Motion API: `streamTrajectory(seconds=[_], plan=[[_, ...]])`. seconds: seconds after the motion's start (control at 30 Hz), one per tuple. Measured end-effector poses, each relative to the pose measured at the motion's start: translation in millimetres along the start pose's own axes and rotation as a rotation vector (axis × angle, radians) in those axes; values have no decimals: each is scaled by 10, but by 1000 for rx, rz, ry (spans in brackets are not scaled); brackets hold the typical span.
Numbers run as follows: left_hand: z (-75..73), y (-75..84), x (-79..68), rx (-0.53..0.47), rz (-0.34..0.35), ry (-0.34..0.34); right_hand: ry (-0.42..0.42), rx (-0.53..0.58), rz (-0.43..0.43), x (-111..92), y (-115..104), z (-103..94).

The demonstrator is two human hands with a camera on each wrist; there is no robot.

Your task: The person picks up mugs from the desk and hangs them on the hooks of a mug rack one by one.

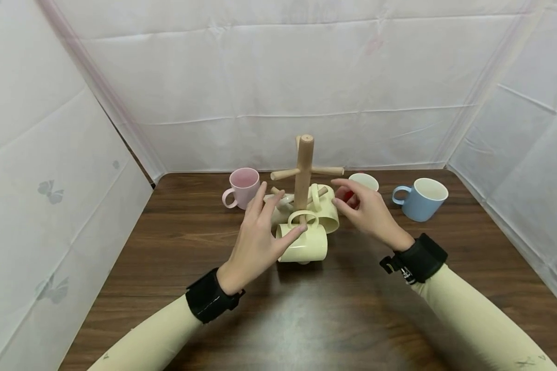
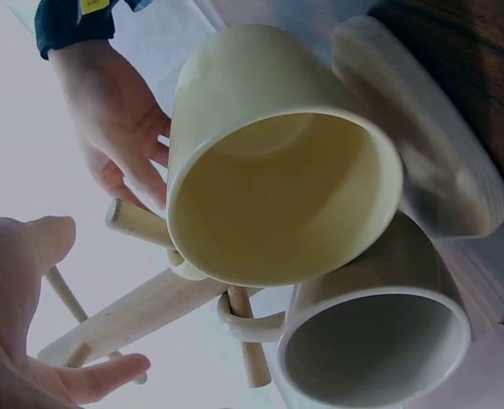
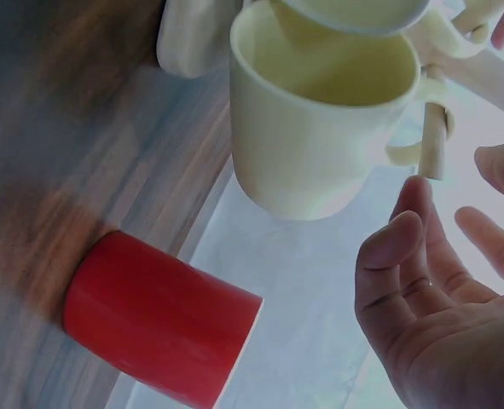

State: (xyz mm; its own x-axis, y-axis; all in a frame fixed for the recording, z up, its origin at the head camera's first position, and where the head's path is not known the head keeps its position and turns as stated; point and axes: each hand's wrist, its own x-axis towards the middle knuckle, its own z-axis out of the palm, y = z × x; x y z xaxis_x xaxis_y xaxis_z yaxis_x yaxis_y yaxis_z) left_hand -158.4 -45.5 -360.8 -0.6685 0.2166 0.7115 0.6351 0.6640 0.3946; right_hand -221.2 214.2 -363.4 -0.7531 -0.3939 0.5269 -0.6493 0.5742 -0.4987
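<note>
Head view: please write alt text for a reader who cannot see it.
A left hand and a right hand, both empty, flank a wooden mug tree hung with two pale yellow mugs and a partly hidden off-white one. On the dark wood-grain table stand a pink mug, a red mug and a light blue mug.

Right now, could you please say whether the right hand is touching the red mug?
Apart: the right wrist view plainly shows pale backdrop between the right hand and the red mug.
</note>
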Motion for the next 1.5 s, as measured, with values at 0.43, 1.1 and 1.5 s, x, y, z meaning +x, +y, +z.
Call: streamTrajectory(seconds=[0.43, 1.1, 1.5], plan=[[95, -29, 52, 5, -175, -153, -36, -1, 2, 192, 29, 104], [166, -40, 50, -33, -174, -171, -11, 15, -8, 212, 86, 220], [208, -123, 92, -54, -135, -166, -13, -5, 0, 216, 156, 231]])
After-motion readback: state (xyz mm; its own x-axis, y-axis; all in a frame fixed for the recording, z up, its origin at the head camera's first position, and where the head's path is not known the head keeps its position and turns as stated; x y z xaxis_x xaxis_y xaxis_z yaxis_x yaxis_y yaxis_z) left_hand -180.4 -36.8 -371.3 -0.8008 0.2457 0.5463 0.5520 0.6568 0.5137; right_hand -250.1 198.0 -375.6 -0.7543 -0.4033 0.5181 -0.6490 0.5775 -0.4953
